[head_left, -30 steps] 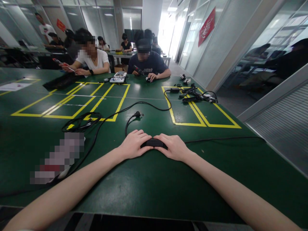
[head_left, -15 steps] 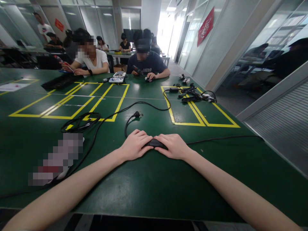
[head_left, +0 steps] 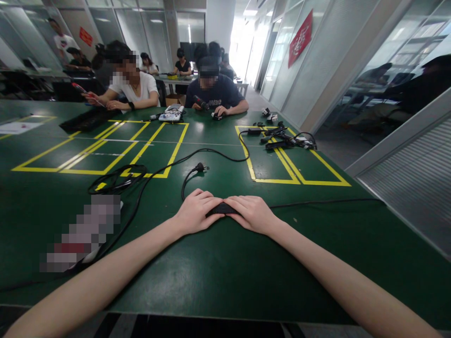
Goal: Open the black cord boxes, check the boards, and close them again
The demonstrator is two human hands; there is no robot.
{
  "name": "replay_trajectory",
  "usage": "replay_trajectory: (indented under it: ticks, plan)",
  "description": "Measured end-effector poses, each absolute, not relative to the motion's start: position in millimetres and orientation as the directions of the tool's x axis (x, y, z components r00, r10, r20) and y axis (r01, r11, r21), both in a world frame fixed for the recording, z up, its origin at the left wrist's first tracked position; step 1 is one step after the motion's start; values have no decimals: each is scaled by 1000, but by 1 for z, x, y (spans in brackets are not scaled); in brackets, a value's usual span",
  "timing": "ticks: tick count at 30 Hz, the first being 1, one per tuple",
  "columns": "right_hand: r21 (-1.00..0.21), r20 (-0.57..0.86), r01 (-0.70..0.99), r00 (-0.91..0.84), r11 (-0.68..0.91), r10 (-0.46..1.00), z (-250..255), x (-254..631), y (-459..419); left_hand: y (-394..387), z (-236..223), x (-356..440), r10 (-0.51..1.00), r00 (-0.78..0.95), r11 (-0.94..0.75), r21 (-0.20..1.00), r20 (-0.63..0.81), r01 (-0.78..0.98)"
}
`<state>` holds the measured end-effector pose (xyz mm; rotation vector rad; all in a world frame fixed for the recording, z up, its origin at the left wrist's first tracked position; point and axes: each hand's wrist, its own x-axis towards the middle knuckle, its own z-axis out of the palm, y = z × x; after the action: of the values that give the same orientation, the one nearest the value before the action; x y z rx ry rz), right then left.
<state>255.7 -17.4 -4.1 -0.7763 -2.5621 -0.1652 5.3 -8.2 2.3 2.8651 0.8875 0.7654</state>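
A black power adapter lies low over the green table, mostly covered by my fingers. My left hand grips its left end, thumb along the near side and fingers over the top. On the other end my right hand holds it the same way, and the fingertips of both hands meet near the middle. From beneath my left hand a short cord curves up to a black plug with bare prongs. A thin black cable runs from my right hand toward the table's right edge.
Left of my arms is a pixelated flat item beside a coiled black cable. Yellow tape marks rectangles on the table. Black devices and cables are heaped at the far right. Two people work across the table, one near a white device.
Both hands keep hold of the adapter. My right fingers have shifted slightly left along it. Across the table, the person in white has moved the red-handled tool a little left.
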Motion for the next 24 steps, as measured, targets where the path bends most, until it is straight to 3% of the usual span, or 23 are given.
replay_trajectory:
  ticks: [4, 9, 15, 17, 21, 24]
  plan:
    - [40, 463, 525, -764, 850, 450, -7, 258, -18, -9, 5, 4, 609, 681, -793, 286, 407, 538]
    - [144, 496, 525, -772, 839, 398, -7, 259, -18, -5, 6, 2, 699, 652, -689, 518, 293, 506]
    - [41, 480, 540, -748, 840, 458, -4, 259, -17, -1, 6, 6, 765, 618, -532, 721, 182, 445]
    - [-20, 487, 526, -738, 851, 467, -2, 258, -18, -3, 6, 7, 774, 590, -549, 705, 229, 448]
    - [-219, 516, 534, -648, 817, 561, 0, 255, -20, -9, 7, 7, 719, 592, -677, 559, 364, 479]
    - [-268, 526, 554, -602, 789, 601, -3, 253, -18, -10, 6, 7, 666, 617, -741, 466, 420, 483]
